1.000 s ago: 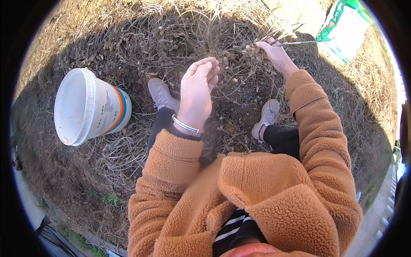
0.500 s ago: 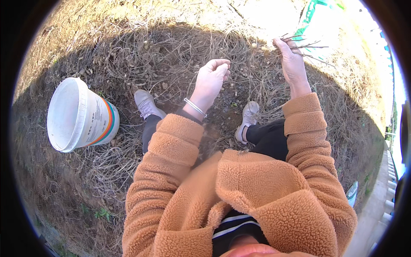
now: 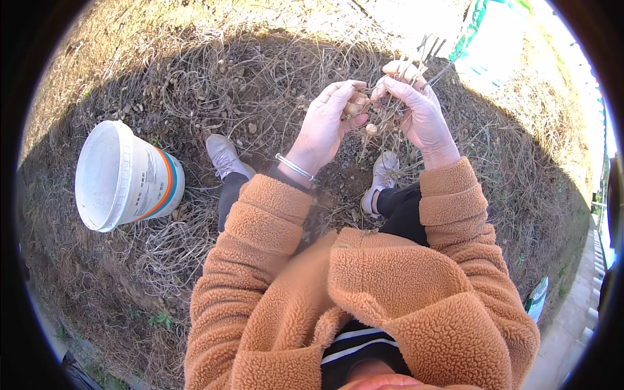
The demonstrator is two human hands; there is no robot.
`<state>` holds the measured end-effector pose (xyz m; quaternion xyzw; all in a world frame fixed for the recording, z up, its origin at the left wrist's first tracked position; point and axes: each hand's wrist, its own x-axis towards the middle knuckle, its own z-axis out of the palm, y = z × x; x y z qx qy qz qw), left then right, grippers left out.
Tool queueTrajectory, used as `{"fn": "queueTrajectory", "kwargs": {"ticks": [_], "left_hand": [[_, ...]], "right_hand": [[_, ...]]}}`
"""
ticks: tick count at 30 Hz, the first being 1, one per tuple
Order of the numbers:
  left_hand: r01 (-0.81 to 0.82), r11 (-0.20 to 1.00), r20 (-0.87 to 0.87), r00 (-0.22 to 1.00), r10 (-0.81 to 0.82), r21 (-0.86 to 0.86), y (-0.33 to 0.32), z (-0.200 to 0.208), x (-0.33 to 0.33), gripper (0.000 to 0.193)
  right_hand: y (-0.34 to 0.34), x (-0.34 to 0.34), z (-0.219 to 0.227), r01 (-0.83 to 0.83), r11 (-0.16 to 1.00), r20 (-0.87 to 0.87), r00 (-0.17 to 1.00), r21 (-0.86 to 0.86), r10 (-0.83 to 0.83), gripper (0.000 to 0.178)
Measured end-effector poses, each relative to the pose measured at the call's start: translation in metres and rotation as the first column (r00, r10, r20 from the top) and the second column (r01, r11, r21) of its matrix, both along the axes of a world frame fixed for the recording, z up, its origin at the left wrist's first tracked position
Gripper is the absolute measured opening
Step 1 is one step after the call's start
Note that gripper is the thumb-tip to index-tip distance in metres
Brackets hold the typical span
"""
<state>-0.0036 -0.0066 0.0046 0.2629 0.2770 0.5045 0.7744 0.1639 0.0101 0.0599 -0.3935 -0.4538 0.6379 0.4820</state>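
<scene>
My left hand (image 3: 322, 123), with a silver bangle at its wrist, curls its fingers around peanuts (image 3: 355, 107) in their pale shells. Close beside it, almost touching, my right hand (image 3: 426, 120) grips a dried peanut plant (image 3: 431, 52). Its dark stems poke out beyond the fingers, and thin roots trail below the hand. One peanut pod (image 3: 371, 129) hangs between the two hands. Whether the pods in my left hand are still attached to the roots cannot be made out.
A white bucket (image 3: 140, 179) with a rainbow band stands tilted in view at left. Dry peanut vines (image 3: 172, 250) and loose pods cover the soil around my shoes (image 3: 224, 156). A green-and-white sack (image 3: 487, 45) lies at far right, a smaller bag (image 3: 536, 299) near a concrete edge (image 3: 572, 325).
My right hand has come left and slightly nearer with the plant, beside my left hand. The left hand has opened from a pinch to curl around peanuts.
</scene>
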Motion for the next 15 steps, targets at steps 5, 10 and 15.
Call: {"fn": "queueTrajectory", "kwargs": {"ticks": [5,10,15], "left_hand": [[-0.117,0.993,-0.028,0.993,0.116,-0.024,-0.002,0.000,0.009,0.025],[-0.074,0.977,-0.066,0.996,0.062,-0.199,-0.004,0.001,0.012,0.027],[-0.028,0.975,-0.018,1.000,0.025,-0.222,-0.005,0.002,0.015,0.035]], "right_hand": [[0.002,0.005,0.002,-0.022,0.999,-0.003,1.000,-0.038,0.021,0.026],[0.002,0.008,-0.001,-0.006,0.997,-0.098,0.995,-0.077,-0.002,0.025],[0.002,0.011,-0.001,-0.071,0.989,-0.152,0.987,-0.130,0.051,0.029]]}}
